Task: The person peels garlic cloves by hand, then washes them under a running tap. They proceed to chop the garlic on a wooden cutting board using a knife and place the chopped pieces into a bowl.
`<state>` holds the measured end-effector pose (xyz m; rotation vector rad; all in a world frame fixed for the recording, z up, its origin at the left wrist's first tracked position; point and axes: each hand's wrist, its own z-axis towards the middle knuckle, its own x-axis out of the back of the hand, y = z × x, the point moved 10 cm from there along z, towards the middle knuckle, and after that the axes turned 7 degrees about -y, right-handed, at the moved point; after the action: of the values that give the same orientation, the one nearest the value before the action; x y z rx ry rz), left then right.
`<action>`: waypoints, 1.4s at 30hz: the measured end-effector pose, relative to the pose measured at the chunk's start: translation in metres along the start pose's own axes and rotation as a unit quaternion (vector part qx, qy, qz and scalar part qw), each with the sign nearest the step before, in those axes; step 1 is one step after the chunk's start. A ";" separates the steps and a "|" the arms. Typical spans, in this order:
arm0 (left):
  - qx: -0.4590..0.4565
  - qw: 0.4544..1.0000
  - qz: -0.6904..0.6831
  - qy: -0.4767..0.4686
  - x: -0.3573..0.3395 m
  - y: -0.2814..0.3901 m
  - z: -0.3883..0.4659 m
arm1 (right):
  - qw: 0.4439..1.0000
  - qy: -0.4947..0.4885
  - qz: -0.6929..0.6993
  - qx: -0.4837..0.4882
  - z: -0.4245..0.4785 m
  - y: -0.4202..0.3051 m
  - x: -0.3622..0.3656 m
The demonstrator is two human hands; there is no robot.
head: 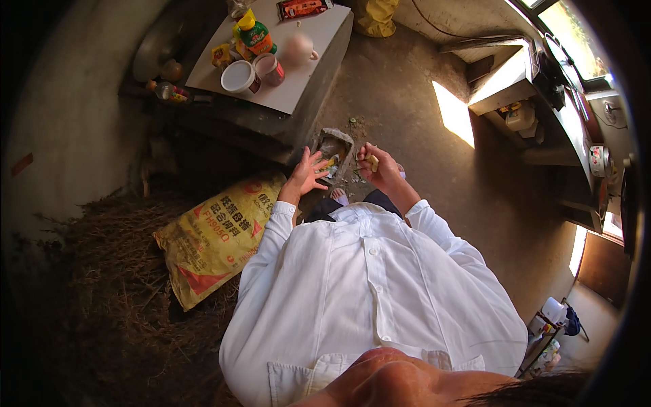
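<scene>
My left hand (307,173) is spread with its fingers apart and holds nothing. It hovers beside a grey, box-shaped waste container (347,138) with crumpled wrappers inside. On the container's other side, my right hand (381,167) is curled around a small pale-yellow piece (373,163), perhaps garlic or ginger; its exact kind is too small to tell. Bits of pale peel and debris (358,123) lie on the floor around the container. Below my hands, my feet (339,195) are partly visible.
A yellow printed feed sack (218,236) lies on dry brushwood (122,264) at left. A white-topped stove ledge (325,38) carries a green bottle (256,35), a white tub (239,77), a jar (269,69) and a pinkish mug (298,48). A cluttered counter (569,122) runs along the right.
</scene>
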<state>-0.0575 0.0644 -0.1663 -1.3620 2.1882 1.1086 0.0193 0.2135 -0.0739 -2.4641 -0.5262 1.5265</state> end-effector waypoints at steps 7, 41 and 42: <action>-0.174 0.984 -0.005 0.047 0.023 0.024 -0.015 | 0.998 0.000 -0.047 -0.036 0.006 0.017 -0.018; -0.249 0.944 -0.213 0.037 -0.012 0.056 -0.026 | 0.677 -0.207 -0.686 0.171 0.000 0.055 -0.098; -0.246 0.943 -0.220 0.037 -0.014 0.055 -0.027 | 0.620 -0.084 -0.770 0.123 0.020 0.049 -0.051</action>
<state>-0.0957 0.0655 -0.1159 -2.0018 1.5701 1.4876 -0.0098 0.1474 -0.0577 -0.7687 -1.6502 0.7980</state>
